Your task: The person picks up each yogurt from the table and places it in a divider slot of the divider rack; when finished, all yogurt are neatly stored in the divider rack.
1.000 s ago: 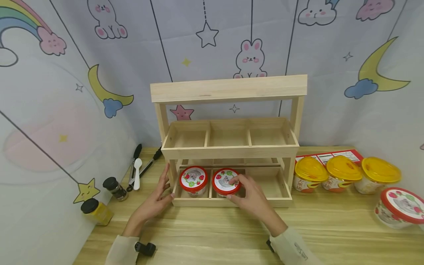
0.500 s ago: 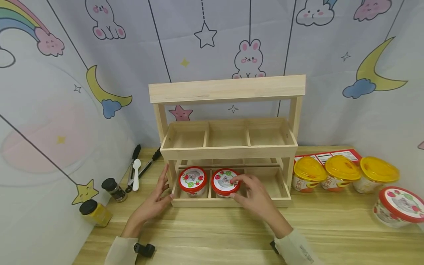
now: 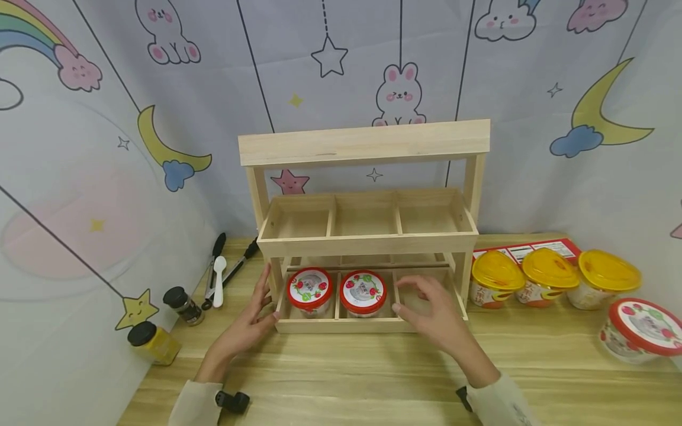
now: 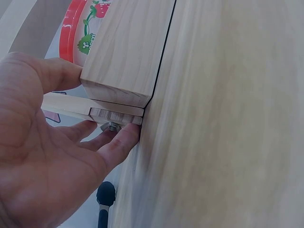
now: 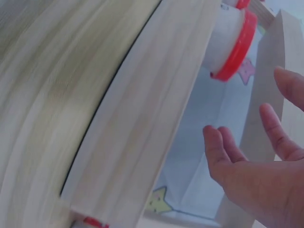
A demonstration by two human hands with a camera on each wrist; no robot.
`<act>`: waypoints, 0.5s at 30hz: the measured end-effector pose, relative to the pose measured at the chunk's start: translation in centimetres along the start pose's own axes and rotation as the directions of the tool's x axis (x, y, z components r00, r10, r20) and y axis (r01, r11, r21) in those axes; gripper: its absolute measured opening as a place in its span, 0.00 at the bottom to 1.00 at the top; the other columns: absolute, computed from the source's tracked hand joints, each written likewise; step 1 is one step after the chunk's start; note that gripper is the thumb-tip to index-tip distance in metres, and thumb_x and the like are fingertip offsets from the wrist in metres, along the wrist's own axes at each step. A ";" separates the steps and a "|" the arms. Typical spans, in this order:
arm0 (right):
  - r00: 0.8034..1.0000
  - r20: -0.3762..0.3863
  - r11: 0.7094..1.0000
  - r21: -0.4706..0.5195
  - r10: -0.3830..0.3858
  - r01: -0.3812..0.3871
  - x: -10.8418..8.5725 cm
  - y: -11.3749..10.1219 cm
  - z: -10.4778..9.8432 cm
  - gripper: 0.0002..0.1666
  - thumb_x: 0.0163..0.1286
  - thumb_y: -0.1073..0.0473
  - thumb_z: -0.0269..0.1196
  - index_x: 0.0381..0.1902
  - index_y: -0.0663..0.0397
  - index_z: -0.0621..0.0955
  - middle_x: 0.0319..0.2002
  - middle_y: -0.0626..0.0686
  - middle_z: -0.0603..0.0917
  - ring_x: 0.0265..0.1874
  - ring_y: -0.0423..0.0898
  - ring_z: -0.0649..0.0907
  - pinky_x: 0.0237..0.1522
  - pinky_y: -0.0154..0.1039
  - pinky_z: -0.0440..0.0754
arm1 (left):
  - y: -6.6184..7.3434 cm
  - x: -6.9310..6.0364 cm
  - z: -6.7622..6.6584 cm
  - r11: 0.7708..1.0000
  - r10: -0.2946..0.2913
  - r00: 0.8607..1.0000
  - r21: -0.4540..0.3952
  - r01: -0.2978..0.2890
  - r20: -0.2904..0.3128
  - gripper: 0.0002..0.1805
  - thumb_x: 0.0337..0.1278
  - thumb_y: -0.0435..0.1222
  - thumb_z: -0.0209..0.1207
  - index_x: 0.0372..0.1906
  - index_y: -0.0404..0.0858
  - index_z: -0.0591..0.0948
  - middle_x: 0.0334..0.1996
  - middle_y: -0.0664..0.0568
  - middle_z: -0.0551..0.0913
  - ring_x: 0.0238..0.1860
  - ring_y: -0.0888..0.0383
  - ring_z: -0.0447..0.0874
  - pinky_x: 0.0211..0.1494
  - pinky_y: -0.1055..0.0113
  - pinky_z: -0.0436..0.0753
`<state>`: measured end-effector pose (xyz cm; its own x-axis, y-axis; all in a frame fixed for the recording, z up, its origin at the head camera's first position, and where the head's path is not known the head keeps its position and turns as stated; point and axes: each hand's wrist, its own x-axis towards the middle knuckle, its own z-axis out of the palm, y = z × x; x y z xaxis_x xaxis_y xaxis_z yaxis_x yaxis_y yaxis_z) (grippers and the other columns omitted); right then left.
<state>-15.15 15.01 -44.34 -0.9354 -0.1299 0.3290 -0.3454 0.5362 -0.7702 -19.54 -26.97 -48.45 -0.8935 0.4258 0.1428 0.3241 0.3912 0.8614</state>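
Note:
A two-tier wooden rack (image 3: pixel 367 245) stands on the table. Its lower tray holds two round tubs with red-rimmed, strawberry-print lids: the left tub (image 3: pixel 309 290) in the left compartment, the other tub (image 3: pixel 363 293) in the middle one. My left hand (image 3: pixel 242 328) holds the rack's lower left front corner, thumb at the front and fingers along the outer side, as the left wrist view shows. My right hand (image 3: pixel 439 316) hovers over the lower right compartment, fingers apart and loosely bent. Nothing is in it, and the right wrist view shows a gap between its fingers and the middle tub (image 5: pixel 230 45).
At the right stand three yellow-lidded cups (image 3: pixel 550 278) and another red-rimmed tub (image 3: pixel 642 331). A red-edged printed sheet (image 3: pixel 524 251) lies behind the cups. On the left are tongs (image 3: pixel 240 266), a white spoon (image 3: pixel 219 281), a black-capped jar (image 3: pixel 183 305) and a yellow jar (image 3: pixel 154 343).
My right hand has let go of the middle tub and moved right, over the right compartment. Both tubs stay in their compartments. My left hand keeps its place at the rack's corner.

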 end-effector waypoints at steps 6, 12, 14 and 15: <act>0.999 -0.032 1.000 -0.014 -0.009 0.008 -0.6 0.1 -2.0 0.25 0.69 0.59 0.74 0.62 0.52 0.84 0.62 0.55 0.86 0.62 0.63 0.83 0.64 0.64 0.83 | -0.1 0.0 0.0 1.000 -0.001 1.000 0.000 0.001 -0.005 0.59 0.76 0.24 0.54 0.87 0.64 0.28 0.88 0.36 0.27 0.81 0.16 0.48 0.72 0.23 0.71; 0.997 -0.077 0.998 -0.059 -0.015 0.010 -1.2 0.5 -3.9 0.24 0.70 0.59 0.74 0.62 0.52 0.84 0.62 0.56 0.87 0.63 0.64 0.84 0.62 0.67 0.83 | -0.2 0.0 0.0 1.000 0.006 1.000 0.007 -0.006 -0.006 0.59 0.76 0.24 0.54 0.87 0.63 0.28 0.88 0.35 0.28 0.82 0.17 0.48 0.73 0.23 0.70; 0.996 -0.086 0.997 -0.073 0.000 -0.006 -1.5 0.6 -4.6 0.24 0.71 0.57 0.74 0.63 0.50 0.83 0.63 0.57 0.86 0.64 0.64 0.83 0.62 0.68 0.83 | -0.2 0.0 0.0 1.000 0.006 1.000 0.007 -0.006 -0.006 0.59 0.76 0.24 0.54 0.87 0.63 0.28 0.88 0.36 0.28 0.82 0.17 0.47 0.73 0.23 0.69; 0.996 -0.089 0.997 -0.075 0.012 -0.019 -1.6 0.7 -5.0 0.24 0.72 0.56 0.74 0.63 0.49 0.83 0.64 0.57 0.85 0.65 0.64 0.83 0.62 0.68 0.83 | -0.1 0.0 0.0 1.000 0.006 1.000 0.007 -0.006 -0.007 0.59 0.76 0.24 0.54 0.87 0.63 0.28 0.88 0.36 0.28 0.82 0.17 0.47 0.73 0.23 0.69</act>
<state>-13.49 19.74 -42.69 -0.9290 -0.0491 0.3668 -0.3212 0.5992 -0.7333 -19.60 -27.00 -48.58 -0.8935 0.4227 0.1514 0.3318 0.3945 0.8569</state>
